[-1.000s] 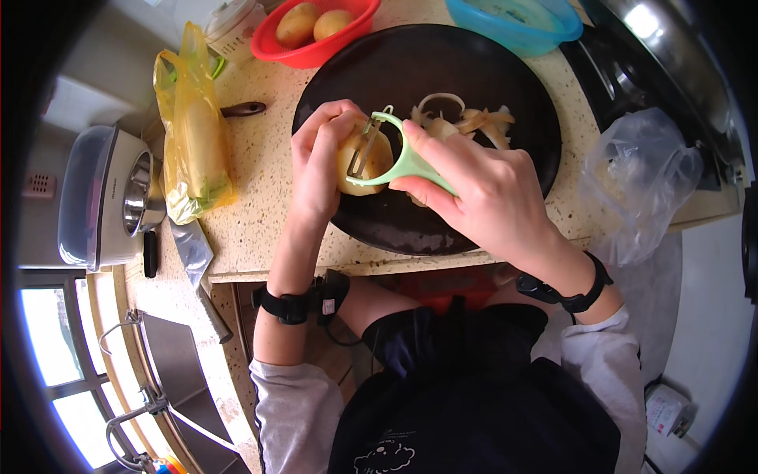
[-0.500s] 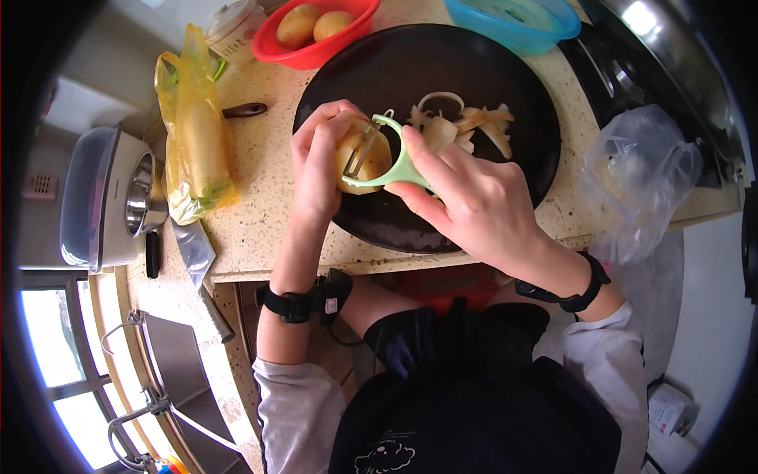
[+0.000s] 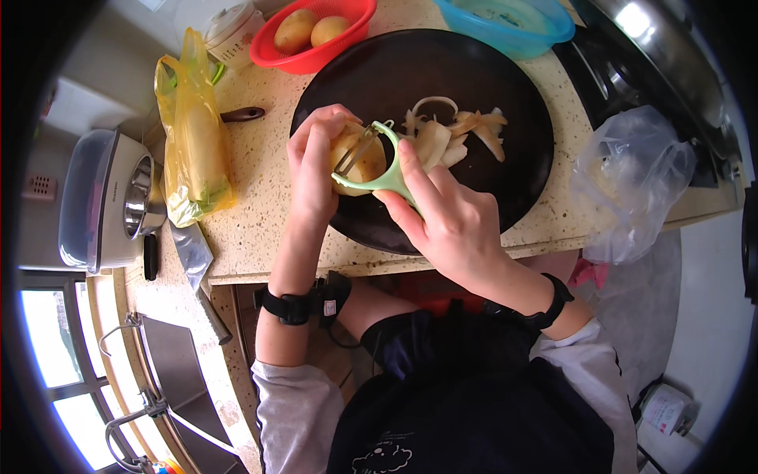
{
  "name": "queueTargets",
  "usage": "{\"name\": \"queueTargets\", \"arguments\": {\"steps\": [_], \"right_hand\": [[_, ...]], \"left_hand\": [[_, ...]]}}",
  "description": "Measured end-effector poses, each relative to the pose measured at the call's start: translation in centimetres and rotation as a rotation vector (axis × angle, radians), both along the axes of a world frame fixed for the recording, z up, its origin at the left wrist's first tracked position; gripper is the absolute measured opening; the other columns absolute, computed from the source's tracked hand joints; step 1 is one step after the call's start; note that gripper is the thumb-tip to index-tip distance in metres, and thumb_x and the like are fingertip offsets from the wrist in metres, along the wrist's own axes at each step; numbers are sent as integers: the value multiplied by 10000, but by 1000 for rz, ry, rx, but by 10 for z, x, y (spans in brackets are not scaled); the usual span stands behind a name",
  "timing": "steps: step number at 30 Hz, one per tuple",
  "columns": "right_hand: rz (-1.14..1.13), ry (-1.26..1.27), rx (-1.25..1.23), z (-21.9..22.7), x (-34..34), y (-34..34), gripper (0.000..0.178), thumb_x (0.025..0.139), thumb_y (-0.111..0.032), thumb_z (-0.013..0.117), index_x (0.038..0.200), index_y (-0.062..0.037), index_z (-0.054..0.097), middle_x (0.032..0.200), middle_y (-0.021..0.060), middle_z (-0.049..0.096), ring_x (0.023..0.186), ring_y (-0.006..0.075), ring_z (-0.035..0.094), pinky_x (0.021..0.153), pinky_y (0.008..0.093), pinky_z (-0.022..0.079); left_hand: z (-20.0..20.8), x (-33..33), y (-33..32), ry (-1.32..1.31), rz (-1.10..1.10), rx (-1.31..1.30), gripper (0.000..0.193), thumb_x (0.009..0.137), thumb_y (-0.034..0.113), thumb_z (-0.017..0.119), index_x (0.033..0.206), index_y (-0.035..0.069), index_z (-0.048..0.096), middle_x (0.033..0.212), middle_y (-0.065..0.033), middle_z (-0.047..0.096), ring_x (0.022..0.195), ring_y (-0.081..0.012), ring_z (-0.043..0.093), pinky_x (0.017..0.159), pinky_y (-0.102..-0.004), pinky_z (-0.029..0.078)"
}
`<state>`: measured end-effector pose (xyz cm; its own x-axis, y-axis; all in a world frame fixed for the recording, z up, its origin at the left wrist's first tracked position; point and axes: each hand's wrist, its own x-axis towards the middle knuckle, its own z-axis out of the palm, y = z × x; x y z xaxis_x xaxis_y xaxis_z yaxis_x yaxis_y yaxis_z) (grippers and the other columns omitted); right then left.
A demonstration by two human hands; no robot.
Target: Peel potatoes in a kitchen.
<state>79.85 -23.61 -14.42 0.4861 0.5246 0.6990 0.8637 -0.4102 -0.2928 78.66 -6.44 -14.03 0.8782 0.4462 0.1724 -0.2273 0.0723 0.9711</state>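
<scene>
My left hand (image 3: 316, 162) is closed around a potato (image 3: 365, 164), holding it above the left part of a round dark board (image 3: 505, 87). In my right hand (image 3: 458, 209) is a light green peeler (image 3: 401, 180), gripped by its handle. The peeler's metal blade lies across the potato's face, at or very close to its surface. A pile of potato peelings (image 3: 442, 138) rests on the board just beyond my right hand. The palm side of the potato is hidden by my left fingers.
Behind the board stand a red basket (image 3: 272, 62) with two potatoes and a blue basin (image 3: 537, 39). A yellow bag (image 3: 193, 142) and a cleaver (image 3: 192, 251) lie left. On the right sits a clear plastic bag (image 3: 632, 178); a sink (image 3: 178, 355) is lower left.
My right hand has drawn the peeler a little left and toward me over the potato. The left hand keeps its hold, and the whole view has shifted slightly.
</scene>
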Motion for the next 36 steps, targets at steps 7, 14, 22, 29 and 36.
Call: {"name": "queueTargets", "arguments": {"steps": [7,14,22,29,36], "right_hand": [[4,53,53,-4,-2,2,521,770,-184,682,1210,20,493,635,39,487,461,153,518,404,272,435],[-17,57,57,-1,-1,2,493,775,-189,678,1185,23,505,639,45,487,458,154,521,402,272,433],[9,20,-73,9,9,3,468,793,-215,660,1178,2,506,619,40,450,436,145,508,379,270,412],[2,36,-43,-1,9,4,482,794,-216,658,1194,-3,498,624,37,445,434,140,503,374,269,411],[14,72,10,-10,3,7,525,777,-175,670,1225,14,473,638,44,446,453,144,504,385,273,418]], "left_hand": [[-1,1,-1,-12,-2,-22,220,829,190,474,837,2,589,813,-50,580,761,-114,533,722,-241,425],[7,-1,1,63,4,31,223,838,204,504,875,5,597,829,-44,592,786,-111,547,743,-239,428],[15,-1,3,167,-15,10,238,813,239,584,914,23,595,854,-50,608,810,-116,561,754,-236,436],[12,3,0,108,2,-22,213,814,229,577,895,32,579,851,-53,601,798,-116,560,741,-243,445],[13,0,-1,105,14,-84,192,818,220,569,885,40,570,853,-54,601,798,-120,567,738,-244,451]]}}
